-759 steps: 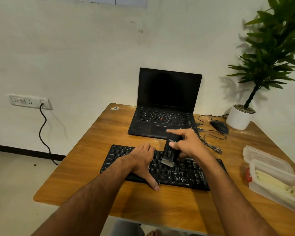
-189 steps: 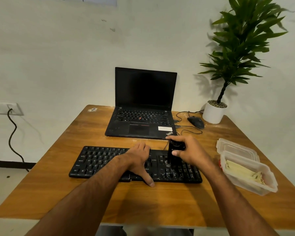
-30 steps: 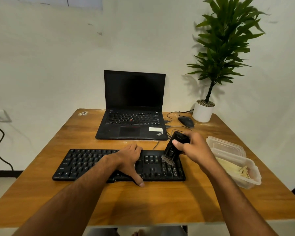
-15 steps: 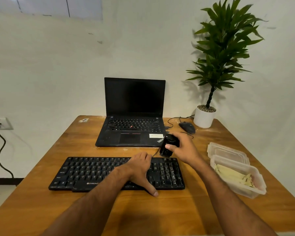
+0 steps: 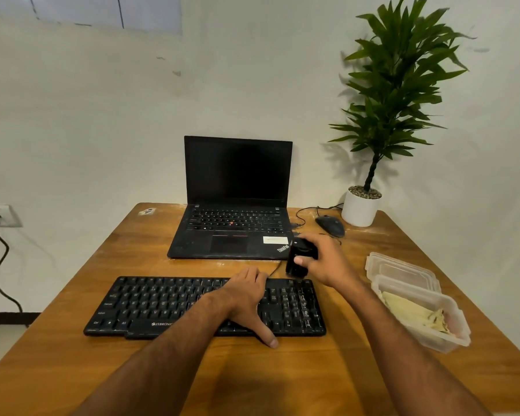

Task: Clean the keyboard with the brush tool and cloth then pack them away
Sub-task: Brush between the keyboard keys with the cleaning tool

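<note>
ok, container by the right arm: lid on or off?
Off. The container is open-topped; its lid lies on the table behind it.

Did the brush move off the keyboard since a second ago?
Yes. The brush tool in the right hand has lifted off the keyboard keys toward the laptop.
</note>
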